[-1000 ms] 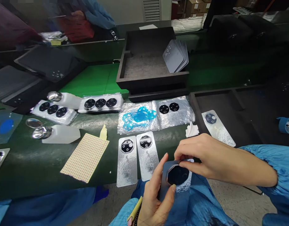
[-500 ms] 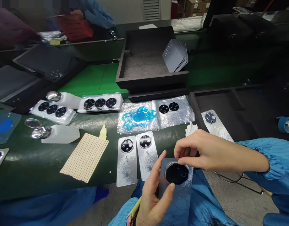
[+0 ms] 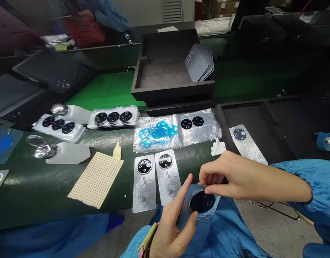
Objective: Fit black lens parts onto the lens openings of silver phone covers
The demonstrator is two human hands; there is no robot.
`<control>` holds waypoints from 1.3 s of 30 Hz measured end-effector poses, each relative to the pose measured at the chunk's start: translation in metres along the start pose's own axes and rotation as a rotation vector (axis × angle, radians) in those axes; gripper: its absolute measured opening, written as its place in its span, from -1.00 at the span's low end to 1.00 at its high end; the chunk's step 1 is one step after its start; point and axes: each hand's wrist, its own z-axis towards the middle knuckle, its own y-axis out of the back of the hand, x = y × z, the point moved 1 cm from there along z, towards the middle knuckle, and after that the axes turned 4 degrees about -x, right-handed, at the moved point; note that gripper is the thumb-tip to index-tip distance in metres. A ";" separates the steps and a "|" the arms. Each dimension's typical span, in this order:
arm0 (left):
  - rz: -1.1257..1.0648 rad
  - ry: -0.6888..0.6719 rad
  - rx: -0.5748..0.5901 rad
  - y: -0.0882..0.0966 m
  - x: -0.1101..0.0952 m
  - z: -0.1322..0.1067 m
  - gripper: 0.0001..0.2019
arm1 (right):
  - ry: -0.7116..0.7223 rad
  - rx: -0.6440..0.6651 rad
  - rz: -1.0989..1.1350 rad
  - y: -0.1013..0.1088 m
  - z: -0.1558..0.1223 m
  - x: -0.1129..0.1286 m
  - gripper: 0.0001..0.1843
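A silver, glossy phone back cover [image 3: 196, 229] with a black octagonal camera plate [image 3: 202, 201] is held low over my lap. My left hand [image 3: 174, 222] wraps its left side, thumb beside the plate's lower edge and index finger stretched up past the side. My right hand [image 3: 221, 177] pinches the cover's top edge, its thumb at the plate's upper rim and its other fingers curled behind. Whether a small piece sits under that thumb is hidden. Two more silver back covers [image 3: 144, 190] lie side by side on the bench, left of my hands.
A crumpled white tissue [image 3: 218, 147] lies beyond my right hand. Farther back are bags of lens plates [image 3: 199, 132], blue film pieces [image 3: 158, 132] and a black tray [image 3: 165, 87] with stacked panels. At left are a dotted sticker sheet [image 3: 96, 179] and pump bottles [image 3: 69, 153]. A co-worker's sleeve [image 3: 111, 16] shows behind.
The held cover has tilted, its top dipping slightly, and both hands have shifted a little with it. My grip looks the same. The whole view has moved slightly.
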 end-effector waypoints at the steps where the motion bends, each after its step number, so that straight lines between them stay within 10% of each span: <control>1: 0.014 -0.003 0.019 0.001 0.000 0.000 -0.15 | -0.006 0.015 0.038 0.000 0.001 -0.001 -0.93; 39: 0.079 0.094 0.230 0.012 0.004 0.014 -0.49 | -0.031 -0.073 -0.016 -0.002 -0.006 0.002 -0.91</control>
